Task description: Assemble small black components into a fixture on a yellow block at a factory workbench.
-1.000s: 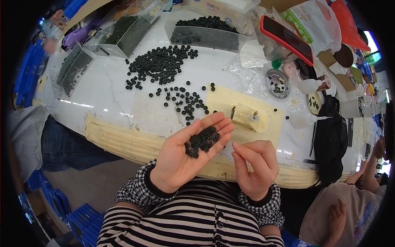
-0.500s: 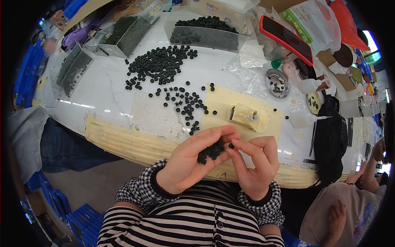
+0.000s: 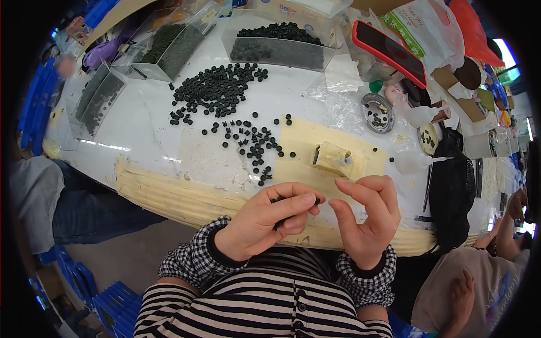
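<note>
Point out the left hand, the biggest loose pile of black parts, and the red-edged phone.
Left hand (image 3: 260, 214): head view, near the thumb's base.
Loose pile of black parts (image 3: 213, 91): head view, middle of the heap.
Red-edged phone (image 3: 389, 52): head view, dark screen.

Bright light leaves glare on the tabletop (image 3: 143, 115).
</note>
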Motion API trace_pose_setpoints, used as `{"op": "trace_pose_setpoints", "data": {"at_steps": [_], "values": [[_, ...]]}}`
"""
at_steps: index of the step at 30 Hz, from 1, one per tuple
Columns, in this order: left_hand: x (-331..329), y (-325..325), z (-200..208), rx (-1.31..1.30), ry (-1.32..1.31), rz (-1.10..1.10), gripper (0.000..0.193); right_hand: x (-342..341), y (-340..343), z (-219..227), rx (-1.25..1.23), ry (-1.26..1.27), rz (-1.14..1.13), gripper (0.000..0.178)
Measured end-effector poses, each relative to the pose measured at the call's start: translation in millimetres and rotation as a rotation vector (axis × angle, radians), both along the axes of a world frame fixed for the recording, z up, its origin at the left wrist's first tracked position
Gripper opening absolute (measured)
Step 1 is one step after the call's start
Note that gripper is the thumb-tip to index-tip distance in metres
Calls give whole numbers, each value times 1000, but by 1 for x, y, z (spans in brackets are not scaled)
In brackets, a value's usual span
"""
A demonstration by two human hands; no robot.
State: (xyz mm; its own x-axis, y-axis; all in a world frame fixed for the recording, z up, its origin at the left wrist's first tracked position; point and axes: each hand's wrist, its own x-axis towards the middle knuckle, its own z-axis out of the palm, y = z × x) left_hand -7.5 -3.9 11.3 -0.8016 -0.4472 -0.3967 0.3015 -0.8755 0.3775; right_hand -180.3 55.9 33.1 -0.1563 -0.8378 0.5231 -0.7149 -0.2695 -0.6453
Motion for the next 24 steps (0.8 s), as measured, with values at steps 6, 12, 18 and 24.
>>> {"op": "trace_pose_setpoints", "data": {"at_steps": [6, 12, 18, 24], "values": [[-2, 4, -7, -96, 29, 89, 16, 3, -1, 6, 4, 29, 153, 32], [-1, 4, -11, -234, -20, 104, 15, 9, -1, 1, -45, 46, 116, 30], [-3, 4, -5, -220, -55, 121, 20, 9, 1, -1, -100, 121, 73, 33], [0, 3, -2, -189, -36, 102, 21, 5, 3, -5, -187, 296, 65, 42]]}}
